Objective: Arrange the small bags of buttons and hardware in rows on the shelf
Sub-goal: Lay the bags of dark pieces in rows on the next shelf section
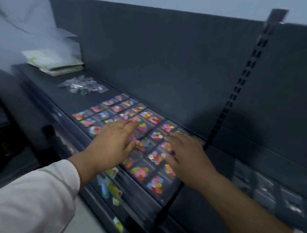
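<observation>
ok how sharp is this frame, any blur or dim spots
Head view: dim, bluish light. Motion blur softens the left hand, the right hand and the bags of buttons. The pale sheet at upper left is smeared most. The wide-angle lens leaves the slotted upright leaning.

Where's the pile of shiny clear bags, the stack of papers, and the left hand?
pile of clear bags [82, 86]: head view, middle of the heap.
stack of papers [53, 60]: head view, top sheet.
left hand [112, 141]: head view, back of the hand.
</observation>
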`<action>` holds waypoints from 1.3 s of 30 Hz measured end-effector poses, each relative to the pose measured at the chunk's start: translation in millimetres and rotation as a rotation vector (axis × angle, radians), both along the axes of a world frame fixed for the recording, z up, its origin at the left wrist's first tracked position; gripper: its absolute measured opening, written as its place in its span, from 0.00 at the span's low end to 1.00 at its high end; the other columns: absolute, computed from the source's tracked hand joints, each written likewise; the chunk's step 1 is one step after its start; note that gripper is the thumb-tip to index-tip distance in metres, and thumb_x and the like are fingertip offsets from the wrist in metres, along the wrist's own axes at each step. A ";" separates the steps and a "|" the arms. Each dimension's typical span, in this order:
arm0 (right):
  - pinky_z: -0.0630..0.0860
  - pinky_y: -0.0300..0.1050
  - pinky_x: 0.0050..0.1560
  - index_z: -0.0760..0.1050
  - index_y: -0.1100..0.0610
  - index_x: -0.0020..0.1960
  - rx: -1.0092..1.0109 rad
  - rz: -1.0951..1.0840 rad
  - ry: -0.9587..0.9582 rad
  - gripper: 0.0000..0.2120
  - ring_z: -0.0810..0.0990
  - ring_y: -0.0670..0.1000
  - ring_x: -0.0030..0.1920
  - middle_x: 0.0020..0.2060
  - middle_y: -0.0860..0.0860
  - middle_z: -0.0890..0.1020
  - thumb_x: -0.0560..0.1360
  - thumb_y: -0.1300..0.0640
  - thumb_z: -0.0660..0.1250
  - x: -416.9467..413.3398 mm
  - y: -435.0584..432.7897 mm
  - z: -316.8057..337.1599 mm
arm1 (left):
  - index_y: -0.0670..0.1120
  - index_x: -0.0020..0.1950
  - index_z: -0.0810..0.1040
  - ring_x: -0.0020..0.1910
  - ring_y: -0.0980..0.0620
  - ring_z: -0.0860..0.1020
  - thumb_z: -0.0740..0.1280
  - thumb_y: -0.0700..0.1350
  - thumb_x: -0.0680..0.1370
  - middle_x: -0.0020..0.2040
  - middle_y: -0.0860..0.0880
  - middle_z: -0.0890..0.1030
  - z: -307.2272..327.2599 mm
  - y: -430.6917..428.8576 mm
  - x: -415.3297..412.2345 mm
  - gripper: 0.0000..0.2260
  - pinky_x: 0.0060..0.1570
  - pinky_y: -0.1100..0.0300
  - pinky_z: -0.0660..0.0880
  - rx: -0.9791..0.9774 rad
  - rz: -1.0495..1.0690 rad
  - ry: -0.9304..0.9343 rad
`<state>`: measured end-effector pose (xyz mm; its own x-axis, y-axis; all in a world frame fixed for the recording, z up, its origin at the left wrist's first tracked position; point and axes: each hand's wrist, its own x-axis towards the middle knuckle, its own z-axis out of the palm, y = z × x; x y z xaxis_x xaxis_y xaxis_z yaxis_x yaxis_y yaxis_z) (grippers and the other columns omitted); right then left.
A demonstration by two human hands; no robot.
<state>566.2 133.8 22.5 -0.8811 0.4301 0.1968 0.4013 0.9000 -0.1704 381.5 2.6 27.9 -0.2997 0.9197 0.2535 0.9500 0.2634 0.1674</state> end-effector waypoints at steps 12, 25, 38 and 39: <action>0.61 0.45 0.68 0.64 0.54 0.71 -0.042 0.056 0.045 0.24 0.64 0.52 0.69 0.70 0.51 0.67 0.78 0.46 0.58 -207.6 -100.2 10.5 | 0.45 0.73 0.64 0.65 0.46 0.72 0.61 0.56 0.78 0.66 0.45 0.75 15.8 -134.9 -183.7 0.26 0.64 0.52 0.68 0.053 0.196 0.027; 0.65 0.41 0.62 0.68 0.55 0.68 -0.129 -0.004 0.054 0.22 0.70 0.51 0.63 0.64 0.51 0.73 0.77 0.50 0.63 -334.0 -81.6 15.4 | 0.50 0.74 0.62 0.57 0.50 0.75 0.59 0.57 0.79 0.68 0.49 0.69 17.9 -137.4 -300.7 0.25 0.55 0.58 0.70 0.063 0.290 -0.138; 0.71 0.43 0.56 0.73 0.52 0.61 -0.311 -0.186 -0.021 0.17 0.76 0.52 0.58 0.59 0.51 0.78 0.75 0.47 0.64 -474.1 12.0 -21.9 | 0.52 0.70 0.67 0.56 0.49 0.77 0.62 0.55 0.78 0.63 0.49 0.75 -1.3 -35.2 -418.1 0.21 0.55 0.56 0.73 0.051 0.346 -0.201; 0.71 0.42 0.55 0.74 0.52 0.61 -0.344 -0.217 -0.025 0.17 0.76 0.52 0.58 0.58 0.51 0.79 0.75 0.47 0.64 -481.4 17.0 -26.0 | 0.52 0.70 0.68 0.57 0.49 0.77 0.62 0.54 0.78 0.63 0.49 0.75 -5.5 -27.2 -425.8 0.21 0.56 0.56 0.73 0.050 0.343 -0.227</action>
